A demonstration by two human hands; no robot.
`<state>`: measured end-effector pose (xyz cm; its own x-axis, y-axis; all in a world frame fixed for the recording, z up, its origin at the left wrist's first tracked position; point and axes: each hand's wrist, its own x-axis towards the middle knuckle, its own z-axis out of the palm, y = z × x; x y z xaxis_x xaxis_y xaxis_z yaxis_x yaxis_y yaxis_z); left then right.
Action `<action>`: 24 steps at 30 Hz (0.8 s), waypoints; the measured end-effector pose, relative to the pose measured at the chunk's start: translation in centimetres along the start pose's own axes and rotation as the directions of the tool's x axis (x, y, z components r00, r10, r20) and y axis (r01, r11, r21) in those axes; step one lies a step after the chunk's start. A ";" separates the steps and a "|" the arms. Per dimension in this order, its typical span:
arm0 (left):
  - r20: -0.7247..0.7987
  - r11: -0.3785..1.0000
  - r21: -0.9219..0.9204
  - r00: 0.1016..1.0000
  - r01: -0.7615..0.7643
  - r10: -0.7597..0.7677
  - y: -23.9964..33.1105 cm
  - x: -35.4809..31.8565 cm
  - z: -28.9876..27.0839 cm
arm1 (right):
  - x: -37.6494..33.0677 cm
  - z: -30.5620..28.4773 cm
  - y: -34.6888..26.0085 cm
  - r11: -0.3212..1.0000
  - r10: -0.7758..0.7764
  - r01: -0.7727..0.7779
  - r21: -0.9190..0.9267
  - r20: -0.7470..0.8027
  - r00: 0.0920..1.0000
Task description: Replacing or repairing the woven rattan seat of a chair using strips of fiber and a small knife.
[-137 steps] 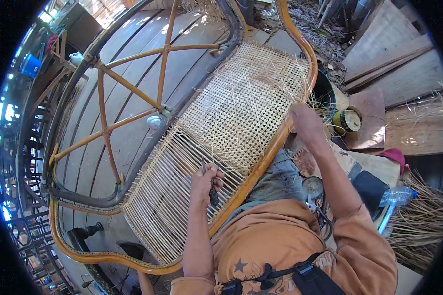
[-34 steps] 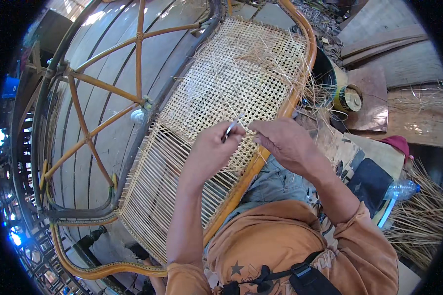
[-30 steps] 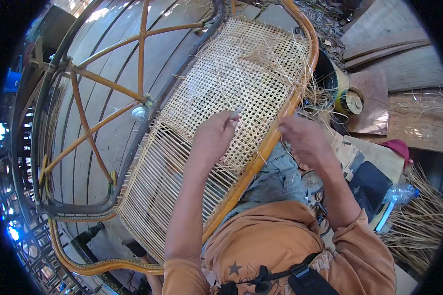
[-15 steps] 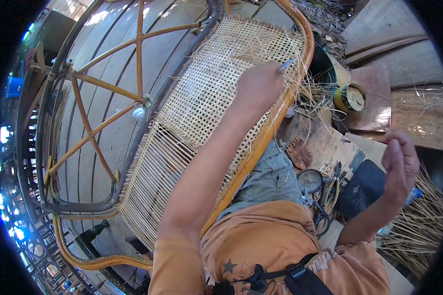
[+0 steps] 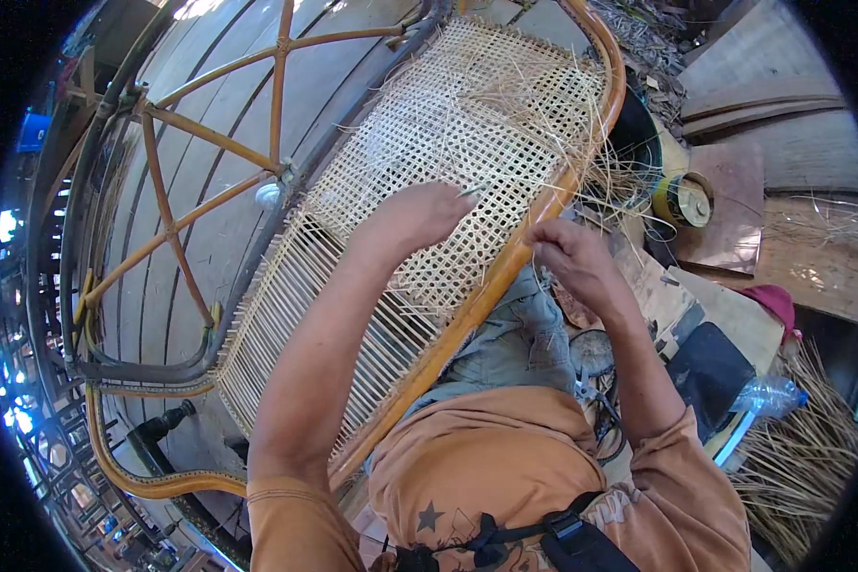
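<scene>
Both forearms come up from the lower edge, bare below short orange sleeves. The left arm reaches long and nearly straight, up and to the right, the elbow only slightly bent. The left hand lies palm down with its back to the camera, the fingers curled in and the fingertips pinched together at its far right end. The right arm is bent more sharply, its forearm rising up and to the left from the elbow. The right hand sits lower and to the right of the left hand, well apart from it, knuckles up, the fingers bunched and closed toward the thumb at its upper left.
</scene>
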<state>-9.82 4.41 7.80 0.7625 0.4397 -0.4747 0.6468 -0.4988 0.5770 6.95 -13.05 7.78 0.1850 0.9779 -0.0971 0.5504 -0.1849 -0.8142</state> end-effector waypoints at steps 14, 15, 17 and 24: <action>0.065 0.954 0.290 0.992 0.083 -0.107 0.7 -0.2 2.3 | 2.1 1.4 0.6 0.956 0.238 -0.210 -0.205 0.120 0.964; 0.036 0.942 0.323 0.994 0.088 -0.105 0.9 -0.1 2.4 | 1.8 1.5 0.8 0.957 0.229 -0.202 -0.206 0.116 0.966; 0.009 0.931 0.354 0.995 0.092 -0.101 1.3 0.2 2.6 | 1.7 1.6 0.9 0.958 0.223 -0.197 -0.208 0.112 0.968; 0.039 0.881 0.466 0.992 0.084 -0.116 2.7 1.1 2.3 | 2.3 1.9 0.0 0.897 0.392 -0.356 -0.261 0.099 0.915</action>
<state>-7.20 1.86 7.29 0.6826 0.4646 -0.5641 0.6419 -0.7502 0.1588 5.85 -10.66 6.46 0.3045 0.8316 -0.4644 0.6400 -0.5398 -0.5468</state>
